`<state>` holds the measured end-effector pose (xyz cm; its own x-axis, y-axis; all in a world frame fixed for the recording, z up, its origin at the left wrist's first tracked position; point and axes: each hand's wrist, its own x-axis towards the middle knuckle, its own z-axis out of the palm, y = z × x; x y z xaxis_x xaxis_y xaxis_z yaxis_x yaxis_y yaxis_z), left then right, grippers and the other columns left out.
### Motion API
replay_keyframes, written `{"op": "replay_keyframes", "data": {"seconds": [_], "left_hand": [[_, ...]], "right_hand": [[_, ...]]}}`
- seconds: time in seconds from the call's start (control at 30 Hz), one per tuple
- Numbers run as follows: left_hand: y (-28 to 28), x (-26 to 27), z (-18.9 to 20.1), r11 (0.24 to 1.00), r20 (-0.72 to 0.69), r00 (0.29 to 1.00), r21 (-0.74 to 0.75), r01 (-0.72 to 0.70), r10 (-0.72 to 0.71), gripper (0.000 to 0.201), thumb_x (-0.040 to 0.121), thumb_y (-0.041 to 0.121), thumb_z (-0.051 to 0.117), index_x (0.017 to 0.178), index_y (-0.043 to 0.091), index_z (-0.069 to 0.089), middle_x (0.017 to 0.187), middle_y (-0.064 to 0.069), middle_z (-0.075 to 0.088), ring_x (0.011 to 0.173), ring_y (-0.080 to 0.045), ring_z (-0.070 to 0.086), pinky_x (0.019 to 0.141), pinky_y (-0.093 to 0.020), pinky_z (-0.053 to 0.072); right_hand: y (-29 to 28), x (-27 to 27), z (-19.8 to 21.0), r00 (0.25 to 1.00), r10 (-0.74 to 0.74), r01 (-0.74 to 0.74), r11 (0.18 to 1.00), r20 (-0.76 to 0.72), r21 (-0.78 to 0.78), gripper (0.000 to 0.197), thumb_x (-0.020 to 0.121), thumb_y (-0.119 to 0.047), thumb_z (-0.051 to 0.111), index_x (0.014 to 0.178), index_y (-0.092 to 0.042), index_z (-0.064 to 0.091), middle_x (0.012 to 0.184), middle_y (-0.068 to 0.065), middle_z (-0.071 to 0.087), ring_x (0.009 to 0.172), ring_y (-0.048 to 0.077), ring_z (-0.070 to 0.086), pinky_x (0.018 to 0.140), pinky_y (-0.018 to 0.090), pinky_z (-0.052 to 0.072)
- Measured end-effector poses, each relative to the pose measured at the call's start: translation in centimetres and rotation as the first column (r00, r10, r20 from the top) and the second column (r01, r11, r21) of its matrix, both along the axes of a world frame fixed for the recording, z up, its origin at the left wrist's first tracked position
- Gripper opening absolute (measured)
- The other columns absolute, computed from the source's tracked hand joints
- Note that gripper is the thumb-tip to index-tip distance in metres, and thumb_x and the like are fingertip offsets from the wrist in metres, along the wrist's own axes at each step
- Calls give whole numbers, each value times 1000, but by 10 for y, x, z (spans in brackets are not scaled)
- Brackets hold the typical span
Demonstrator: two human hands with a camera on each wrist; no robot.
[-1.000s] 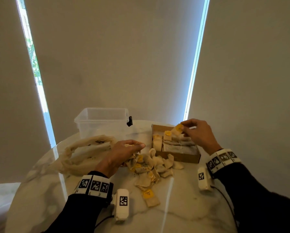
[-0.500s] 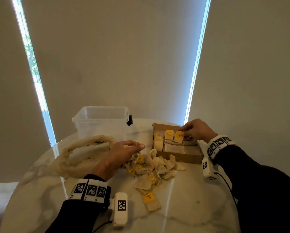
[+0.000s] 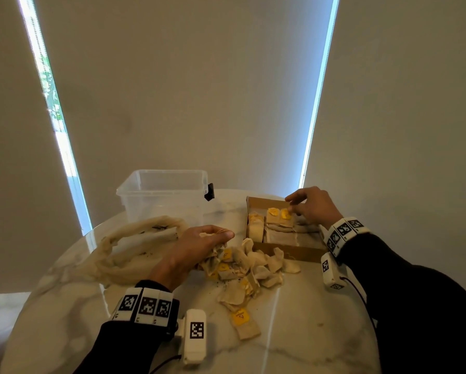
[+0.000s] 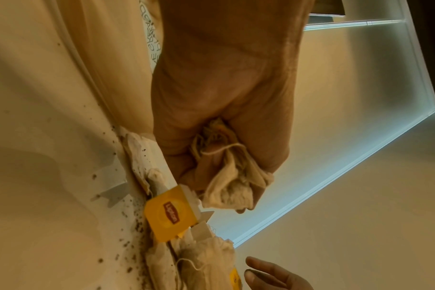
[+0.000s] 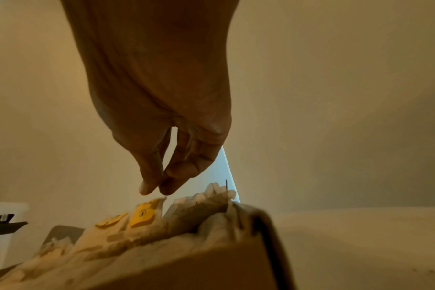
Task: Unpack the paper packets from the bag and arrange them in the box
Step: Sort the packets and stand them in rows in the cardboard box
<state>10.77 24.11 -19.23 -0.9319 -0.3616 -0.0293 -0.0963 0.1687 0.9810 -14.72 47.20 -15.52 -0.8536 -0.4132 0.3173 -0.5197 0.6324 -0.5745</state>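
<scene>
Packets (image 3: 242,268) heaped mid-desk, just short of box (image 3: 288,252), between both hands. Left hand (image 3: 196,247) on heap's left edge, fist gripping crumpled packet (image 4: 232,184). Right hand (image 3: 311,206) over box's far row, fingertips (image 5: 147,188) pinched together, empty, just above tagged packet (image 3: 285,217). Box's right end has room. Bag (image 3: 134,247) lies left, well apart.

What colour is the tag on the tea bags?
Yellow, with a red logo on the tag; the left wrist view shows it best.

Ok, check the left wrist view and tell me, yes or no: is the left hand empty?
No, the left hand grips a crumpled paper packet with its string bunched in the fist.
</scene>
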Motion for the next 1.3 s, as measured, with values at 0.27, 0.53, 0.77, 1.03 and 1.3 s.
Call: {"op": "replay_keyframes", "data": {"seconds": [0.27, 0.53, 0.77, 1.03, 1.3], "left_hand": [[3, 3, 4, 1000, -3, 1000, -1, -1, 1, 29, 91, 61, 73, 101, 37, 83, 101, 1, 81, 96, -19, 76, 73, -33, 60], [8, 3, 13, 978, -43, 998, 205, -38, 48, 48, 109, 58, 41, 114, 32, 81, 96, -8, 80, 83, -20, 73, 73, -33, 55], [9, 5, 14, 974, -52, 995, 216, -70, 83, 40, 110, 44, 46, 112, 20, 77, 99, -11, 82, 89, -25, 75, 75, -36, 58], [7, 7, 12, 991, -90, 996, 133, -17, 29, 28, 109, 37, 55, 114, 22, 78, 105, -12, 78, 88, -22, 71, 71, -31, 56], [0, 6, 4, 998, -144, 989, 61, -17, 26, 21, 92, 51, 78, 104, 33, 81, 105, -5, 79, 92, -18, 73, 85, -37, 61]], "right_hand": [[-4, 17, -6, 998, -49, 42, 990, 47, 137, 24, 80, -22, 93, 95, -25, 75, 96, -2, 75, 83, 9, 68, 73, 26, 56], [-37, 119, 33, 873, 355, -276, 925, 335, -263, 27, 95, -39, 78, 116, -22, 76, 104, -2, 81, 94, 18, 79, 77, 28, 63], [-60, 167, 15, 741, 502, -386, 862, 446, -330, 34, 97, -34, 77, 124, -14, 72, 105, 4, 82, 96, 17, 80, 80, 31, 64], [-56, 169, -7, 756, 511, -263, 809, 410, -525, 22, 98, -11, 75, 120, -11, 73, 103, 8, 82, 96, 20, 80, 78, 28, 63], [-52, 166, -9, 804, 461, -149, 767, 375, -624, 21, 96, -34, 79, 114, -23, 79, 104, 0, 82, 99, 19, 79, 85, 43, 65]]}}
